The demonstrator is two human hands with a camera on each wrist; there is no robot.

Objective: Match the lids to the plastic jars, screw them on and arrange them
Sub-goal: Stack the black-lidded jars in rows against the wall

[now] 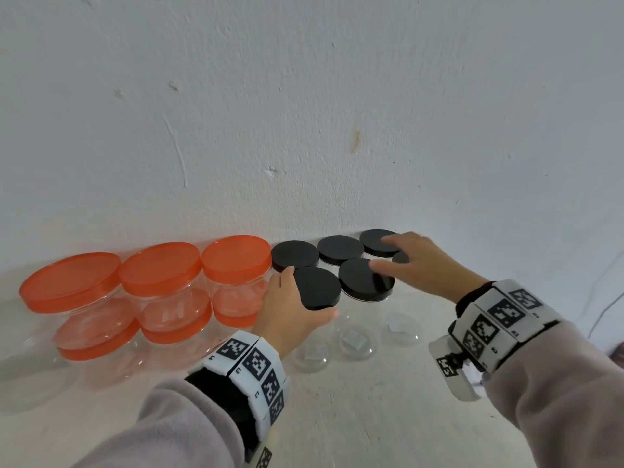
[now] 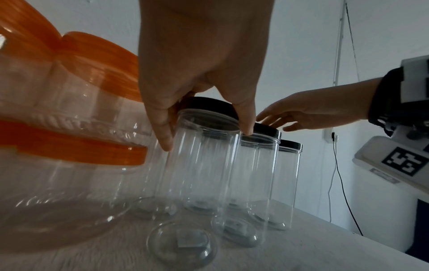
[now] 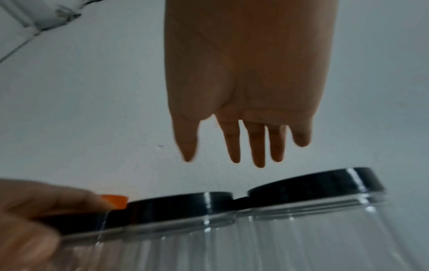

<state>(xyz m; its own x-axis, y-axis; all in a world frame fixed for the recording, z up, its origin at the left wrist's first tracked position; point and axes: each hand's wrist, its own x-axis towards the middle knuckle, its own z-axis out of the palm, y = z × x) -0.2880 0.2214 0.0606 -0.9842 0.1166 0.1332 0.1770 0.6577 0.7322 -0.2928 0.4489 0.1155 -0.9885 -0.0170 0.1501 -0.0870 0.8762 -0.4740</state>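
Several tall clear jars with black lids stand in a cluster against the wall. My left hand grips the black lid of the front left jar, thumb on the near rim and fingers on the far rim. The left wrist view shows the same hold, the left hand pinching this lid from above. My right hand hovers over the black lids further right with its fingers spread and straight. In the right wrist view the right hand hangs just above the lids, holding nothing.
Wide clear jars with orange lids stand stacked two high along the wall at the left, close beside my left hand. The white table reaches toward me. Its right edge lies near a cable on the wall.
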